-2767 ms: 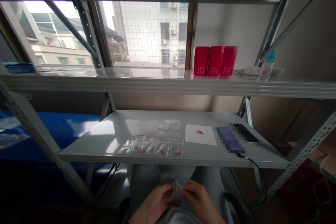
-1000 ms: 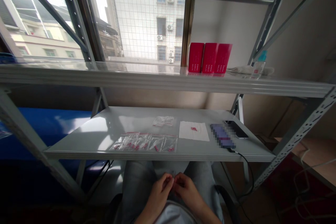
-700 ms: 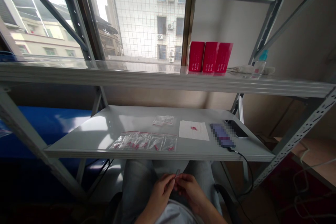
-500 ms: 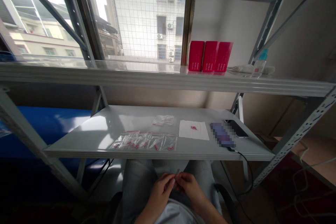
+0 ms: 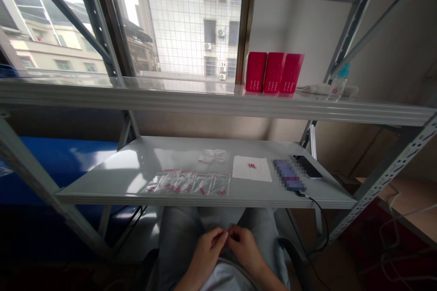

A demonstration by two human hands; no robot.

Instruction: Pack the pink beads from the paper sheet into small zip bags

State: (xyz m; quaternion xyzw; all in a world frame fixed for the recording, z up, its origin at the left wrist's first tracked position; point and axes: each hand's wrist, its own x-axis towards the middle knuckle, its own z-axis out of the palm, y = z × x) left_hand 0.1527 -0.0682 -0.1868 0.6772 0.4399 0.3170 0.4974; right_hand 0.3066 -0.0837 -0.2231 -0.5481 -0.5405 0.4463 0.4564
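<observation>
The left hand [image 5: 209, 246] and the right hand [image 5: 245, 246] are together above the lap, below the near edge of the white table [image 5: 112, 186]. Their fingers are curled inward and the fingertips come to meet each other; whether something small is pinched between them, I cannot tell, because the fingers cover this place. From this pose, I judge that the step in hand is a fine work of the fingertips, done close to the body and not on the table. Both thighs, in grey-blue jeans [image 5: 179, 232], lie under and beside the hands. Beyond them, near the front edge of the table and left of its middle, there is a row of overlapping clear zip bags [image 5: 205, 183] with small red pieces inside. Behind this row, further to the far side, lies another clear bag [image 5: 212, 156]; I cannot see any red piece in it. To the right, a white paper sheet [image 5: 239, 173] carries a little heap of red pieces [image 5: 251, 166]. Still further right are two phones [image 5: 309, 167], and a cable [image 5: 324, 220] hangs from the nearer one. As I judge, any next move to the table calls for lifting the hands over its near edge, without disturbing the bags there.
</observation>
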